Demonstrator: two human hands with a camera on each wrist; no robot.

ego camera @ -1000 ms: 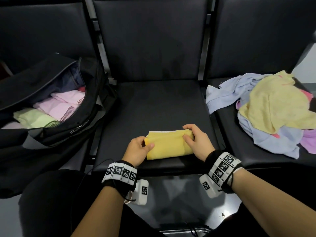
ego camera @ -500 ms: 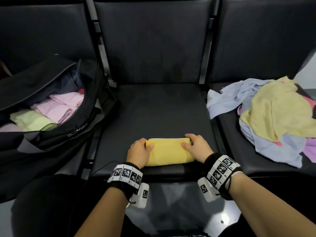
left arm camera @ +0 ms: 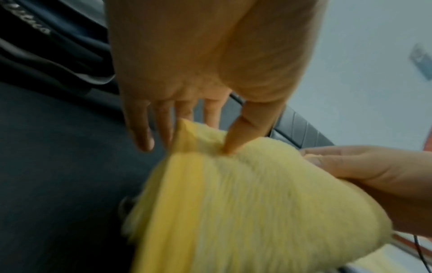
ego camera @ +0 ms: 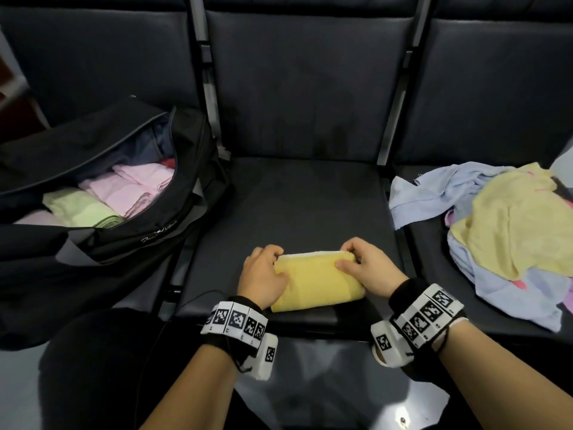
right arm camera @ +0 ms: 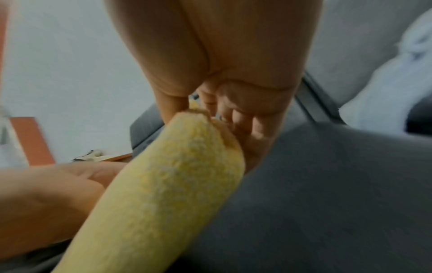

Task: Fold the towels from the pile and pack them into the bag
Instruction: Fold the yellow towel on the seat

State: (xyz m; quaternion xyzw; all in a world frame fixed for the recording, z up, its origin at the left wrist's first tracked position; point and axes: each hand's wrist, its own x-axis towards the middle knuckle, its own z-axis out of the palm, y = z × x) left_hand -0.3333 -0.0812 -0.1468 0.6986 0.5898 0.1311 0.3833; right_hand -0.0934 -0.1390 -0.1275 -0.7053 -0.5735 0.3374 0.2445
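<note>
A folded yellow towel (ego camera: 316,282) lies near the front edge of the middle seat (ego camera: 297,206). My left hand (ego camera: 263,274) grips its left end, thumb on top and fingers behind. My right hand (ego camera: 366,268) grips the right end the same way. In the left wrist view the thumb (left arm camera: 243,133) presses into the yellow towel (left arm camera: 245,212), which looks tilted up off the seat. The right wrist view shows the towel's end (right arm camera: 187,166) pinched between thumb and fingers (right arm camera: 252,129). The open black bag (ego camera: 108,193) sits on the left seat.
Inside the bag lie folded pink towels (ego camera: 136,187) and a green one (ego camera: 80,209). A loose pile of towels (ego camera: 508,231), light blue, yellow and purple, covers the right seat. Seat backs rise behind. My dark knee (ego camera: 102,367) is at lower left.
Both hands have gone from resting on the towel's ends to gripping them with curled fingers. The towel's far edge has lifted and the bundle is a little thicker.
</note>
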